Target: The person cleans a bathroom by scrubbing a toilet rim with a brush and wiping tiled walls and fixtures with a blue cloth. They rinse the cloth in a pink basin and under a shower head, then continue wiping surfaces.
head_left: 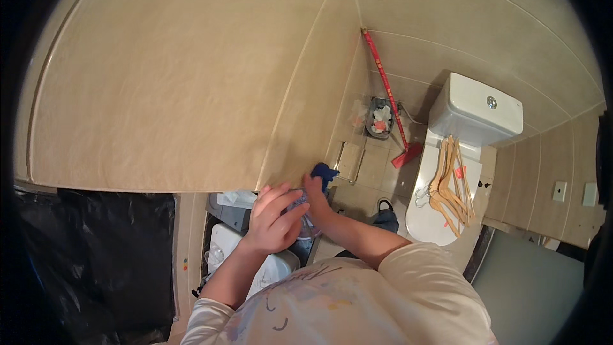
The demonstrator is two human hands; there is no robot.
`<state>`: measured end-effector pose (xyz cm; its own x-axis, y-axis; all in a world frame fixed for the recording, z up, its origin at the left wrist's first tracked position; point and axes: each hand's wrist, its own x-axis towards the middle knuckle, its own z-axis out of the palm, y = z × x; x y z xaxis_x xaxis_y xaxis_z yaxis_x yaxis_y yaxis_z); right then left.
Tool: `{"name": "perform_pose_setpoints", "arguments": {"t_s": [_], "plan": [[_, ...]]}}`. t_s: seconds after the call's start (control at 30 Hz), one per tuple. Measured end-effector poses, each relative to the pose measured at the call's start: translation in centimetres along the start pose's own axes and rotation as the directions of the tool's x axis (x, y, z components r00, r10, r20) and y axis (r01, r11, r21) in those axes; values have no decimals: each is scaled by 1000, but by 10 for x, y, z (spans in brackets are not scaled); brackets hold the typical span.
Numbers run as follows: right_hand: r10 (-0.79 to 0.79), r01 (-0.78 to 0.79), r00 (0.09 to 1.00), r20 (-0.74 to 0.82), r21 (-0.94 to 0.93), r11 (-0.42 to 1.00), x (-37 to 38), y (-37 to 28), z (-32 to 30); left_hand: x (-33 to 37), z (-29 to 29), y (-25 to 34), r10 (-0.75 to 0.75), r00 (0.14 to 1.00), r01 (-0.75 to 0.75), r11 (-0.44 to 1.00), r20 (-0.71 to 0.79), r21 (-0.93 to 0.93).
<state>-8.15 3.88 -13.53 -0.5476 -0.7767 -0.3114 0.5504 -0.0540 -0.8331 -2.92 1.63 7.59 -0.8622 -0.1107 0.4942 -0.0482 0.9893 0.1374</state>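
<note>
My left hand [276,218] is raised in front of me with its fingers curled round a small grey-blue patterned thing [295,199], whose kind I cannot make out. Close beside it on the right is my right hand [315,197], its fingers partly hidden. A dark blue cloth [325,172] bunches out just past the right fingers, which appear closed on it. Below the hands, a pale purplish thing [309,227] shows only in part.
Tan tiled wall [191,83] rises right in front of my hands. A white toilet [440,223] stands at right, wooden hangers [452,191] lying on its lid. Behind are a red-handled broom [385,80] and a waste bin [380,119]. Black plastic sheeting [96,262] hangs at left.
</note>
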Motion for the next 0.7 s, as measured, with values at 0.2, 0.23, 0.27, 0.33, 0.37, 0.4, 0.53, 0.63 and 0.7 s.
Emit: {"name": "perform_pose_setpoints", "arguments": {"t_s": [0.2,0.23,0.27,0.33,0.37,0.4,0.53,0.63,0.7], "plan": [[225,-236,971,82,488,840,53,-39,-11,6,7,2,0,1000,0,1000,5,-25],[109,-101,994,4,399,911,63,-42,-21,6,10,1,4,1000,-4,999,2,-33],[108,-95,994,-16,363,927,69,-30,-26,8,9,2,8,1000,-8,1000,0,-26],[232,-213,973,-10,355,910,86,29,-39,17,7,5,36,999,-36,999,-4,-15],[281,-270,960,22,348,898,75,44,-39,14,7,4,24,1000,-24,999,-2,-23],[328,-325,943,52,338,883,62,57,-39,11,8,4,12,1000,-12,999,-2,-32],[142,-133,985,94,-93,987,12,44,-21,-2,10,5,-15,1000,16,998,16,-59],[173,-176,983,54,57,983,92,107,-42,14,12,9,54,998,-53,997,14,-58],[228,-235,972,58,276,932,136,96,-53,16,14,12,60,998,-58,997,30,-51]]}}
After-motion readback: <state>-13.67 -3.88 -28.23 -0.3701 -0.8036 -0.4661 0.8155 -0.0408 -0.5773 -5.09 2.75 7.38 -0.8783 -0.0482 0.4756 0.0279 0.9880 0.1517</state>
